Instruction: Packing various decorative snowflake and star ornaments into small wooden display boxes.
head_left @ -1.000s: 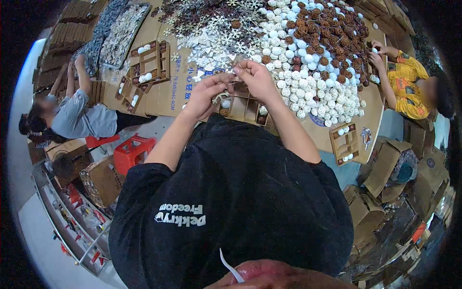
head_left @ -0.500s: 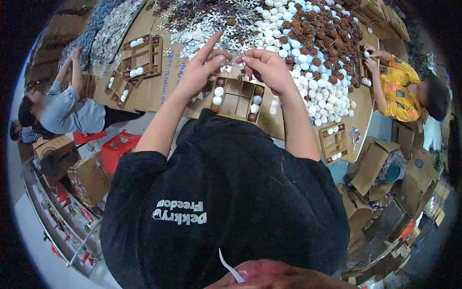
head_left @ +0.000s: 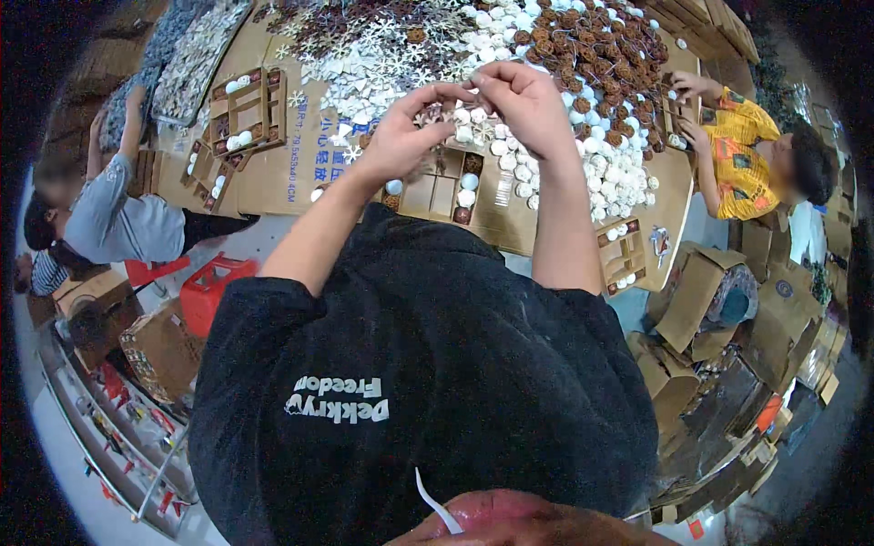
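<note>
Over the far edge of a divided wooden tray (head_left: 428, 194), my left hand (head_left: 407, 136) is curled, its index finger reaching to my right fingertips. My right hand (head_left: 528, 107) is closed in a pinch there. Whatever lies between the fingers is too small to make out. White, brown and pale blue balls line the tray's side compartments, such as a white ball (head_left: 467, 197) on the right. The middle compartments show bare wood, and my left hand and wrist cover part of the left side. Just beyond the fingers lie white rattan-like balls (head_left: 523, 173) and snowflake pieces (head_left: 360, 45).
Brown woven balls (head_left: 592, 45) are heaped at the far right. Filled trays (head_left: 248, 107) stand at the left, another tray (head_left: 621, 255) at the right edge. One person (head_left: 137, 196) works at the left, another person (head_left: 751, 150) at the right. Open cardboard boxes (head_left: 696, 296) stand beside the table.
My left index finger has come down from pointing up and now meets my right fingertips. My right hand has risen slightly. The view has shifted a little, and my left hand covers more of the tray.
</note>
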Motion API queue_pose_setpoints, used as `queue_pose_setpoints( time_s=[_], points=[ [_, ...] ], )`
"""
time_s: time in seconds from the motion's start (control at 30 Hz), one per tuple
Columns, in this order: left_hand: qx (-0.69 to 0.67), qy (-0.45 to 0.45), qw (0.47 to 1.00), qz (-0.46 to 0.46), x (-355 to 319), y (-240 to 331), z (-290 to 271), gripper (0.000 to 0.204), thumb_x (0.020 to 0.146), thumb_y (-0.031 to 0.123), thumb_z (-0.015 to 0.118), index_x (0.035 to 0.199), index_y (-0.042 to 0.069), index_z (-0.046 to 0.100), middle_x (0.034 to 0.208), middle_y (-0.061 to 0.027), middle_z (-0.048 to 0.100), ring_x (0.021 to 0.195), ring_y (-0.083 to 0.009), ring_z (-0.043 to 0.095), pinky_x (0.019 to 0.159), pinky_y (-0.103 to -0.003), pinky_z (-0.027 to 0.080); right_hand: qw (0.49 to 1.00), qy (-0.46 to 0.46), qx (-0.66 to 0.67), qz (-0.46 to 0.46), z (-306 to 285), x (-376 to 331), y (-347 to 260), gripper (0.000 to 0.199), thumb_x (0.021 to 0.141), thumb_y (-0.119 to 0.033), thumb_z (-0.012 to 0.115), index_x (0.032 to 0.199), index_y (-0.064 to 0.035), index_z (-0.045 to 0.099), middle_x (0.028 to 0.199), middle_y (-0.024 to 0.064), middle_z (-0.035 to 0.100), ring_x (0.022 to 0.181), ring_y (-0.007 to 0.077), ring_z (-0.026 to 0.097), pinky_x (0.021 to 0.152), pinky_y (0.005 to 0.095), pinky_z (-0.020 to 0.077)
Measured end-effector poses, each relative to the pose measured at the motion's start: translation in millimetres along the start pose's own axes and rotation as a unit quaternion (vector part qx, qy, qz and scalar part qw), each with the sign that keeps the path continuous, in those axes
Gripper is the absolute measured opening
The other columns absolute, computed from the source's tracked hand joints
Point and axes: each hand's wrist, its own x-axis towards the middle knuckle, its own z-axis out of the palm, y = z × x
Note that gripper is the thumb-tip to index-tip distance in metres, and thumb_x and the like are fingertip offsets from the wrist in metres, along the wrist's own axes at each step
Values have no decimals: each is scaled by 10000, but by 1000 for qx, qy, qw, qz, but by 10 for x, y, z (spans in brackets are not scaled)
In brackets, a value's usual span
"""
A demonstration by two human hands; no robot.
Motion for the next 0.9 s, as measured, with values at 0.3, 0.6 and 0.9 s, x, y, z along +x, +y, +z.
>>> queue_pose_setpoints(
  time_s=[0.3,0.6,0.9],
  points=[
    [-451,-6,880,-148,-128,-119,-90,553,876,-49,554,1411,8,430,1294,-137,557,1092,-209,615,877,-340,566,996,40,74,41,325,29,175,189,937,-129,600,1034,21,662,776,38,681,691,80,593,619,213,451],
    [-168,43,983,-53,-22,235,-60,636,1011,93,418,1571,129,119,1419,-169,508,1324,-246,455,1122,-349,338,979,162,68,-106,780,-425,437,165,939,-140,646,1015,-10,578,841,-12,558,728,28,492,642,187,413],
    [24,-4,1000,-10,-123,138,-235,711,962,27,492,1567,75,122,1231,-152,637,1187,-189,558,1055,-338,383,990,122,-54,-48,469,-377,374,130,847,-138,709,891,-16,694,775,67,674,695,118,605,657,267,481]
  ],
)
